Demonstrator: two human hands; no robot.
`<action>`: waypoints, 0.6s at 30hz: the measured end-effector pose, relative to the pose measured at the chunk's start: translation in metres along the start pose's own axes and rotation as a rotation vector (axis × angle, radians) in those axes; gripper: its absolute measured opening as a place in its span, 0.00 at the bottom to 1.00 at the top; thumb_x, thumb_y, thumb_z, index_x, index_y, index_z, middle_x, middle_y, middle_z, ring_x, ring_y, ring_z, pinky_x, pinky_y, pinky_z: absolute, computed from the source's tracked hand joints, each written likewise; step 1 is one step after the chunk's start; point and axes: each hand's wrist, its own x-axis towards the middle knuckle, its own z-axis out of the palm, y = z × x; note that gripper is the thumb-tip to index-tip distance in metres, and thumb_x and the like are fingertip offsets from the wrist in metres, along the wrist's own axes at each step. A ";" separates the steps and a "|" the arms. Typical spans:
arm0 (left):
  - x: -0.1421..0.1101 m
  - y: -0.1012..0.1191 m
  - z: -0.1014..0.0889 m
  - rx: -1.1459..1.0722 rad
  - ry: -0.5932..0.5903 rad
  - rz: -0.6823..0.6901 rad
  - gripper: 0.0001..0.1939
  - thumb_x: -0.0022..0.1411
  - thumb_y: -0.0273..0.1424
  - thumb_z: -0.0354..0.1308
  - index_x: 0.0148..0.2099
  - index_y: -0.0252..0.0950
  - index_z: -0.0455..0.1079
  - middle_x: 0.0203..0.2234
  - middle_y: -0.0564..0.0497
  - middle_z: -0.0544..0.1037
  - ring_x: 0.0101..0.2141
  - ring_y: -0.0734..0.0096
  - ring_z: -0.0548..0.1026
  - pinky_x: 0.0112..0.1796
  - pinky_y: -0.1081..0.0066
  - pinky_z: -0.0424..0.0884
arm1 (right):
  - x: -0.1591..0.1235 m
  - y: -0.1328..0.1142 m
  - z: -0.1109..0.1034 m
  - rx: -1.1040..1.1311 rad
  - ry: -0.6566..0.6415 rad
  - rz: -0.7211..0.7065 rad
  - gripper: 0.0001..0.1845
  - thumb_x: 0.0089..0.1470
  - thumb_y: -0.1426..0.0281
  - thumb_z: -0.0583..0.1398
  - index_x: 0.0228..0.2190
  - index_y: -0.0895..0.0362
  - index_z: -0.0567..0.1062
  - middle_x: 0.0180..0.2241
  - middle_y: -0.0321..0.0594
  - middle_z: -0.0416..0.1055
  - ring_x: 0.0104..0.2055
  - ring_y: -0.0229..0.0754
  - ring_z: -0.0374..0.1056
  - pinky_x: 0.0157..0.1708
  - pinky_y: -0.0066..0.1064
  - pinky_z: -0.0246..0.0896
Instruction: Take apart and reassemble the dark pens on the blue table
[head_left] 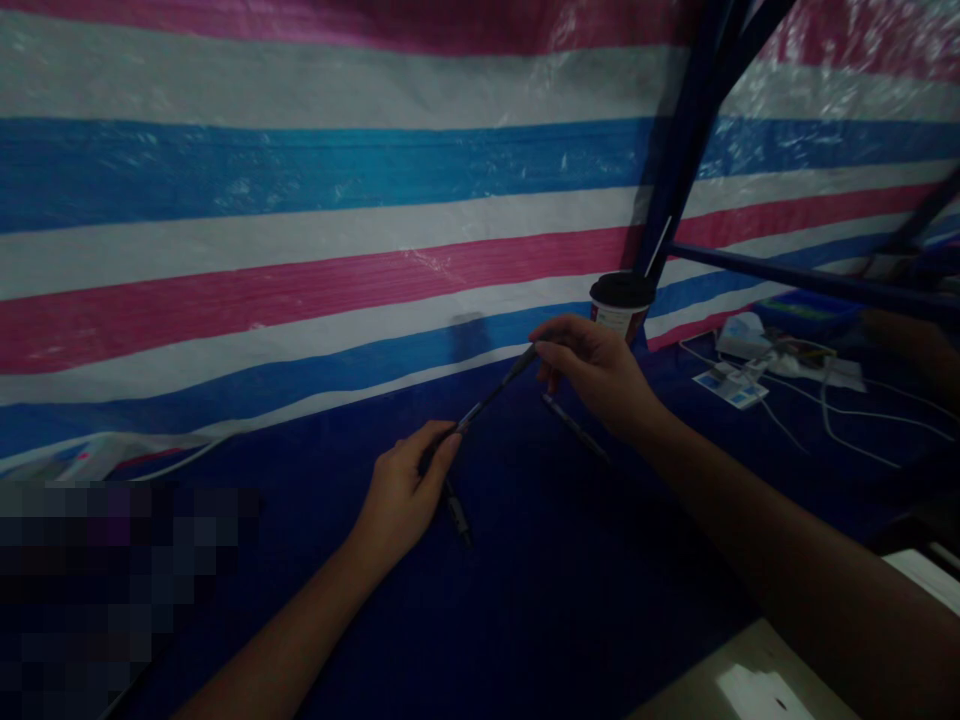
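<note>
Both of my hands hold one thin dark pen (491,395) slanting up to the right over a dark blue table (540,600). My left hand (405,490) pinches its lower end, and a second dark pen part (457,515) sticks out below those fingers. My right hand (596,370) pinches the upper end. Another dark pen (574,428) lies on the table just under my right hand.
A paper cup (621,303) with a dark lid and a white straw stands behind my right hand. White cables (832,420), small cards and a box lie at the right. A striped tarp (300,220) hangs behind; dark blue metal bars (810,280) cross the upper right.
</note>
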 end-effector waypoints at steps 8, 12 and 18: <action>-0.002 0.003 -0.002 0.026 -0.015 -0.025 0.17 0.71 0.44 0.50 0.45 0.39 0.76 0.25 0.55 0.77 0.27 0.67 0.75 0.30 0.69 0.66 | -0.001 0.004 0.003 0.048 -0.097 0.045 0.08 0.56 0.68 0.63 0.37 0.57 0.71 0.25 0.33 0.71 0.24 0.34 0.67 0.24 0.30 0.63; 0.000 0.002 -0.001 -0.028 0.021 0.005 0.16 0.70 0.43 0.52 0.44 0.39 0.75 0.32 0.52 0.80 0.32 0.66 0.77 0.34 0.68 0.69 | -0.001 0.003 0.002 0.053 -0.116 0.060 0.09 0.55 0.68 0.64 0.37 0.57 0.72 0.28 0.34 0.72 0.26 0.34 0.68 0.25 0.30 0.64; 0.001 0.003 0.000 -0.054 0.050 0.040 0.15 0.70 0.41 0.53 0.45 0.38 0.76 0.36 0.50 0.81 0.36 0.65 0.78 0.38 0.67 0.70 | 0.002 0.001 -0.003 0.032 -0.048 0.021 0.08 0.55 0.67 0.64 0.38 0.56 0.72 0.28 0.33 0.71 0.26 0.33 0.66 0.25 0.29 0.61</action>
